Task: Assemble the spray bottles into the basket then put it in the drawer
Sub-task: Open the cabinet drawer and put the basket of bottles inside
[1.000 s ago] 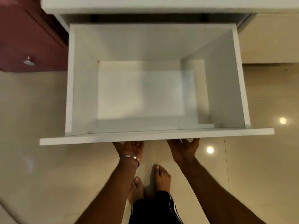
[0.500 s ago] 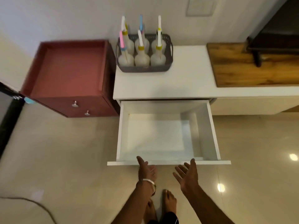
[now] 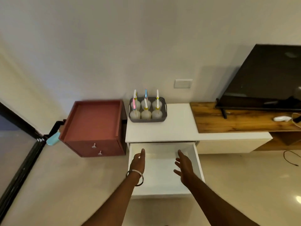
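A grey basket [image 3: 147,119] stands at the back of the white cabinet top [image 3: 171,128], against the wall. Several pale spray bottles [image 3: 146,113] with white, pink and blue nozzles stand upright inside it. Below the top, the white drawer [image 3: 197,160] is pulled out and holds nothing. My left hand [image 3: 138,160], with a metal bangle on the wrist, and my right hand [image 3: 184,167] hover over the drawer, both empty with fingers spread, well short of the basket.
A dark red two-drawer cabinet [image 3: 96,129] sits left of the white unit. To the right, a wooden board [image 3: 236,119] carries a black TV [image 3: 263,79] and a white controller [image 3: 281,118]. Glossy tiled floor [image 3: 65,185] lies below; a glass door [image 3: 16,152] is at far left.
My view has risen from the drawer interior to the whole unit. Both hands left the drawer's front edge and lifted forward over the open drawer.
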### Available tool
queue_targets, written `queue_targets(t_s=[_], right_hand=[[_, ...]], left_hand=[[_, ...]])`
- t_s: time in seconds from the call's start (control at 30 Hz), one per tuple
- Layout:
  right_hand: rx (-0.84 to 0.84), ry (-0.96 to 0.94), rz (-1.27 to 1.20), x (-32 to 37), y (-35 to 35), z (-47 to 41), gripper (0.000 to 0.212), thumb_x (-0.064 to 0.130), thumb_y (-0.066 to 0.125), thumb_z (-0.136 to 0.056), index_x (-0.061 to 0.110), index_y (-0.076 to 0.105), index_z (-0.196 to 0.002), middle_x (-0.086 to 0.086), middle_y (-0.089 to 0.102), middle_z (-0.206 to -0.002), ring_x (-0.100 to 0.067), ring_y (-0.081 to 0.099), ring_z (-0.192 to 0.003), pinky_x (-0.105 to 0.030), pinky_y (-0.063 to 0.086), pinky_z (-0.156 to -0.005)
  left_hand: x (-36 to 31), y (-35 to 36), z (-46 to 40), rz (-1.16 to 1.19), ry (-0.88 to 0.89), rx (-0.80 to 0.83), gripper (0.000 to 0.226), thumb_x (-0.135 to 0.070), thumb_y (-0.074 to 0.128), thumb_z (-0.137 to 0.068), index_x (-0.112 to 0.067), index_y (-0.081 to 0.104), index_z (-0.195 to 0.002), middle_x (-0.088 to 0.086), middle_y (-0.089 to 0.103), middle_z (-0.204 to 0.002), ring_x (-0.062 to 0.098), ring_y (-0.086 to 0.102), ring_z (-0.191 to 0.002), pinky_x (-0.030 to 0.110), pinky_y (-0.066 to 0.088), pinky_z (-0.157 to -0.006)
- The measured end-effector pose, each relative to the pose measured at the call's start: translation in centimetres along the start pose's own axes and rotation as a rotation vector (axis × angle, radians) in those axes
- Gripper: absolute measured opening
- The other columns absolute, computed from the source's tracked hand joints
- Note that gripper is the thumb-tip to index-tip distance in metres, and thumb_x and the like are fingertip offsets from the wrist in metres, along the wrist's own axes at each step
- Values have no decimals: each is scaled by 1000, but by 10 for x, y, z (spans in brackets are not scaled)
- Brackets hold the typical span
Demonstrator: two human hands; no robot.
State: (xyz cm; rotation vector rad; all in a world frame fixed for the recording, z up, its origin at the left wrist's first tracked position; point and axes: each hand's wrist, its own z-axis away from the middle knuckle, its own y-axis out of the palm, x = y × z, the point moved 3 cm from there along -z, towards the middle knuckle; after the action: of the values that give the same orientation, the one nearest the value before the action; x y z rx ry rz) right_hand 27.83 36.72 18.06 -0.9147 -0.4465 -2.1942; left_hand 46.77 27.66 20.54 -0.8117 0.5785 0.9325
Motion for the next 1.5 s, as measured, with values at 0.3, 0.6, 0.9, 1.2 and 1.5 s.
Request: queue_targets(t_s=[0.3,0.6,0.9,1.2,1.5], right_hand=[[66,-176,56,132,42,71,25,50,54,-96,25,54,-93,-16,55,-135,-33,54,-123,-48,47,-89],[84,-272,117,201,72,55,46,49,55,-96,18,54,-130,-4,55,-129,-25,52,-115,-43,48,-85],[112,-214,152,253,95,-42,39,41,56,-98,14,53,-125,-7,55,-125,-27,51,-112,-45,46,-89],[109,-169,202,291,120,-152,18,37,59,-97,20,59,-93,-22,59,-123,-40,53,-120,-57,44,-102],[21,-189,248,300,142,-278,32,29,59,-98,7,58,-122,-15,60,-131,-29,54,-119,-50,42,-108]], left_hand=[[-120,-70,36,111,181,-59,70,-58,35,-93,4,55,-117,30,58,-117,42,56,-110,48,42,-100],[-179,-99,5,134,248,-55,49,-63,32,-90,-22,38,-65,-3,36,-62,16,33,-56,31,26,-55],[-223,-91,-108,175,181,-90,42,-53,30,-96,-23,51,-76,-2,45,-72,15,43,-67,32,36,-69],[-236,-91,-226,354,53,-144,52,-50,33,-97,-15,47,-132,10,51,-138,27,47,-126,44,34,-110],[-213,-91,-359,339,-37,-187,43,-41,42,-97,-8,59,-119,10,59,-127,28,53,-121,45,37,-109]])
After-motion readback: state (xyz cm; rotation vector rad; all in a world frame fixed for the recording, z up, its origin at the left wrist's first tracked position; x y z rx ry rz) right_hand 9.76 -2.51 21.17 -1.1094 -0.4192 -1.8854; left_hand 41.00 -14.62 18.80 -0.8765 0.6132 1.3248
